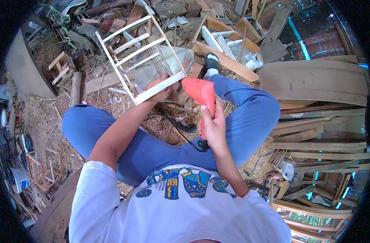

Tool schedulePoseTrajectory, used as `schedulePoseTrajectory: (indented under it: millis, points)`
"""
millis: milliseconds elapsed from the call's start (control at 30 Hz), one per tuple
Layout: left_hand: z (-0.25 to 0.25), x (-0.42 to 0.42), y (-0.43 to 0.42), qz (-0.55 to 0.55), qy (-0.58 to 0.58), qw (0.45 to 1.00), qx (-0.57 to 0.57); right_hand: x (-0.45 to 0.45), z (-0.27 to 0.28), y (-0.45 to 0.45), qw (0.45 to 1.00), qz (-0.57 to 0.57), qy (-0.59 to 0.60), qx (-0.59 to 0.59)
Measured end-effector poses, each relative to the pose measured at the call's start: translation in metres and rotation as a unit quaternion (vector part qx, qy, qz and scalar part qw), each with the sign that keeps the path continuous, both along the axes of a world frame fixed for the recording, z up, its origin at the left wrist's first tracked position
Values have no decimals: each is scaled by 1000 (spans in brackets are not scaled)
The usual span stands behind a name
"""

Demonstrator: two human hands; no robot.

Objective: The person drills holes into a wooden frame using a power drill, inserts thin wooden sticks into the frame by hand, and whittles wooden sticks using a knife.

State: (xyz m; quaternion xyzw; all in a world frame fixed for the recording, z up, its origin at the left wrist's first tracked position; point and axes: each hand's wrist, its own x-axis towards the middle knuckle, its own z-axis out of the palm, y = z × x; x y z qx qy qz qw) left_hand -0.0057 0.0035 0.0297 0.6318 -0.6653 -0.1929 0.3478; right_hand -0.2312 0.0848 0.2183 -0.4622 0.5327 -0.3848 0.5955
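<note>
My right hand (213, 125) is wrapped round the handle of a red corded power drill (199, 90). The drill's nose points left, at the right end of the near board of a pale wooden frame (158, 87). My left hand (160, 88) grips that near board from behind and below, its fingers partly hidden by the wood. Slats cross the frame, which stretches away from me between my knees. A black cord (173, 123) runs from the drill's handle across the ground. Whether the drill's tip touches the wood, I cannot tell.
Scrap boards and offcuts (225, 60) lie scattered ahead. Long planks (322, 125) are stacked on the right. A small wooden frame (43, 170) and a white bucket (19, 180) stand at left. Straw and shavings cover the ground around my bent legs.
</note>
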Motion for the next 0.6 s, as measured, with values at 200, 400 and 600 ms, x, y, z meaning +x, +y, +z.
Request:
schedulePoseTrajectory:
  millis: [200, 400, 600]
  points:
    - [-7, 0, -2, -6, 14, 999, -39, 2, -2, 1, 1000, 9, 15, -6]
    - [-12, 2, -2, -12, 15, 999, -31, 4, 0, 4, 1000, 1, 23, -4]
    - [-10, 1, -2, -12, -1, 1000, -17, 4, 0, 5, 1000, -2, 28, -7]
